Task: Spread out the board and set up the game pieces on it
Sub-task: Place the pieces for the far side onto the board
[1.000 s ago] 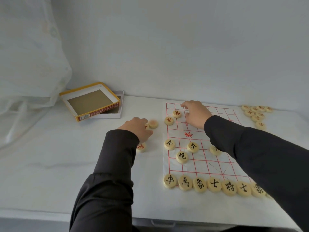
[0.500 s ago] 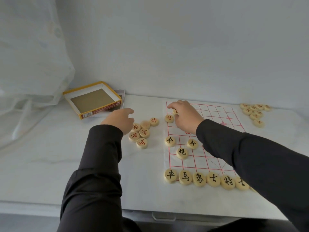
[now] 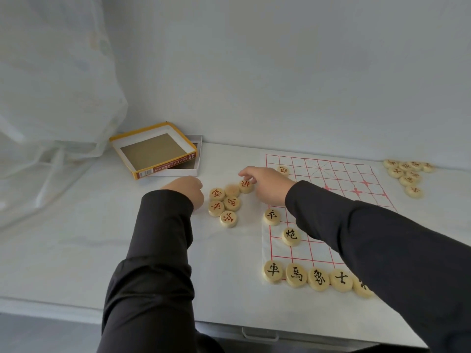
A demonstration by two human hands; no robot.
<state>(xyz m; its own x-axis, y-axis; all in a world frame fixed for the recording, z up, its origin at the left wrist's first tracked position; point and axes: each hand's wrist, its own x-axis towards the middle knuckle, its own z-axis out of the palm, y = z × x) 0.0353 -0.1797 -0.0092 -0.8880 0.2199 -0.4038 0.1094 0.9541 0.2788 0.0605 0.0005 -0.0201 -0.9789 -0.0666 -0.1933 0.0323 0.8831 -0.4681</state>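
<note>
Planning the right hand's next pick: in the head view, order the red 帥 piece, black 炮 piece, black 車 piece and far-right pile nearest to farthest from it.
1. red 帥 piece: in the right hand's fingertips.
2. black 炮 piece: on the board, nearer side.
3. black 車 piece: near-left corner.
4. far-right pile: off the board.

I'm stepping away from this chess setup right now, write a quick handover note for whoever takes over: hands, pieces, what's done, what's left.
Left hand: curled, resting on the table left of the red cluster; whether it holds a piece is hidden.
Right hand: pinching the cluster's rightmost piece.
Board is spread out. Done: black back row along the near edge, partly hidden, plus a black soldier and cannon; one red piece on the far row.
Left: place the cluster and the pile right of the board.
</note>
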